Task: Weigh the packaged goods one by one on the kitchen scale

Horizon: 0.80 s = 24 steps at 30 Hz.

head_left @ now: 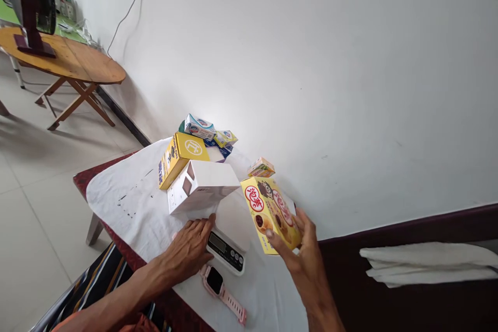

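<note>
My right hand (301,249) grips a yellow snack box (268,212) with red lettering, thumb on the near face and fingers behind. The box is tilted at the right side of the table. My left hand (194,244) lies with its fingers stretched out against the left side of a white digital kitchen scale (225,251). It seems to hold nothing. Just beyond those fingertips a white box (206,181) lies on its side, partly over the scale's far part. A pink smartwatch (215,281) rests in front of the scale, close to my left hand.
Behind the white box stand a yellow carton (182,155), a soap box (199,127) and a small yellow box (225,138). A small orange-green box (261,167) is near the wall. White cloth (128,181) covers the table. A fan (33,5) stands on a wooden table (93,65).
</note>
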Each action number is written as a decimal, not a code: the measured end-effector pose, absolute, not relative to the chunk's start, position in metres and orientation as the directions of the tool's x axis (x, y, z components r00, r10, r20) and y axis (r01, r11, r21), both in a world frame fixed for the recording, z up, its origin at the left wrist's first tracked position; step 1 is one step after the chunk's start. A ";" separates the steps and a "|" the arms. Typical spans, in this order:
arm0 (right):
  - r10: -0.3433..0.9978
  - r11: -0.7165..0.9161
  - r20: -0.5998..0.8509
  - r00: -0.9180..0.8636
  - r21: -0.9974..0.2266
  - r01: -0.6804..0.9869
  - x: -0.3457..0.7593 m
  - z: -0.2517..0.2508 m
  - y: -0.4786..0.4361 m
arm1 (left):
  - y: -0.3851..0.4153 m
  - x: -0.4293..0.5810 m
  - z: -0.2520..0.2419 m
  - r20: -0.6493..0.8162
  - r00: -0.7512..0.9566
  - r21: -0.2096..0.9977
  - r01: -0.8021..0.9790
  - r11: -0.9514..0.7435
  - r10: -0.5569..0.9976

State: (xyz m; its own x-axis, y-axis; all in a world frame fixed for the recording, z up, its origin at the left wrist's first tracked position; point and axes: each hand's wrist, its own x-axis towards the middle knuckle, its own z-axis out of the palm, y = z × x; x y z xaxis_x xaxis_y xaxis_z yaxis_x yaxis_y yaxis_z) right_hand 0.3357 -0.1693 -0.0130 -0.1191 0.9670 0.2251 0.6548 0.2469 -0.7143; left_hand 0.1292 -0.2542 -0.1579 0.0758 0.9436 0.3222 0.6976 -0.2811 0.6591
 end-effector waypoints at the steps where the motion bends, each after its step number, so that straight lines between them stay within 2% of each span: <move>1: 0.975 0.214 0.194 -0.105 -0.713 0.668 0.341 -0.023 -0.169 | -0.255 0.129 -0.158 0.337 0.074 0.657 0.695 -0.291 0.938; 4: 0.979 0.195 0.177 -0.101 -0.666 0.720 0.344 -0.051 -0.168 | -0.256 0.127 -0.159 0.382 0.067 0.645 0.695 -0.318 0.922; 8: 0.960 0.266 0.226 -0.164 -0.561 0.784 0.337 -0.076 -0.169 | -0.256 0.126 -0.163 0.419 0.071 0.623 0.703 -0.343 0.905; 10: 0.954 0.291 0.221 -0.201 -0.547 0.785 0.336 -0.084 -0.169 | -0.255 0.126 -0.165 0.440 0.059 0.613 0.709 -0.348 0.896; 13: 0.972 0.234 0.153 -0.176 -0.639 0.733 0.345 -0.088 -0.169 | -0.255 0.126 -0.166 0.460 0.059 0.596 0.719 -0.357 0.886; 16: 0.996 0.086 0.061 -0.061 -0.762 0.642 0.358 -0.085 -0.166 | -0.255 0.126 -0.167 0.462 0.067 0.584 0.728 -0.360 0.885; 19: 0.998 -0.065 -0.060 0.028 -0.769 0.636 0.368 -0.083 -0.161 | -0.255 0.125 -0.168 0.466 0.066 0.574 0.736 -0.359 0.882; 22: 0.983 -0.123 -0.179 -0.037 -0.798 0.590 0.371 -0.086 -0.159 | -0.254 0.125 -0.171 0.483 0.078 0.551 0.747 -0.371 0.872; 24: 0.979 -0.142 -0.199 -0.053 -0.838 0.527 0.370 -0.089 -0.159 | -0.253 0.125 -0.173 0.488 0.089 0.538 0.753 -0.380 0.868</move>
